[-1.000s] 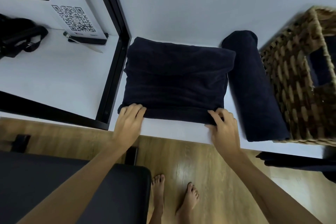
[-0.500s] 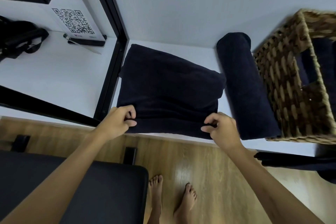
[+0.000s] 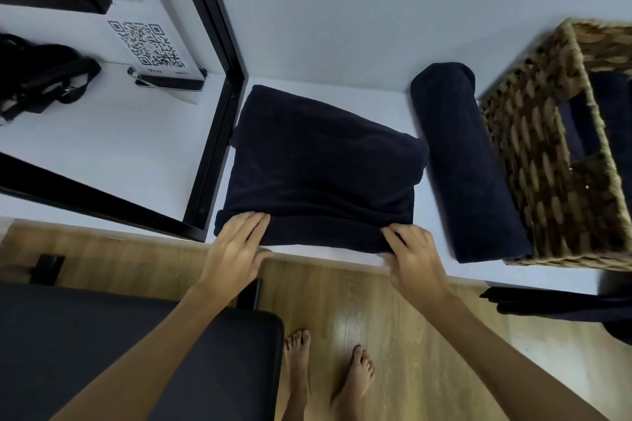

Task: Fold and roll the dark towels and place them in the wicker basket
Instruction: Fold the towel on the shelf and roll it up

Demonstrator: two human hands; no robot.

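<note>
The wicker basket (image 3: 561,161) at 3 o'clock is cut off by the frame edge; something dark, probably a towel, shows through its handle slot. Just beside it lies a rolled towel (image 3: 468,161), a plush dark cylinder. At centre on the white surface (image 3: 342,260) lies the folded towel (image 3: 321,164), soft and nearly black. The left hand (image 3: 236,249) and right hand (image 3: 413,260) press its thick near roll, each grip curled around it, thumbs partly hidden.
</note>
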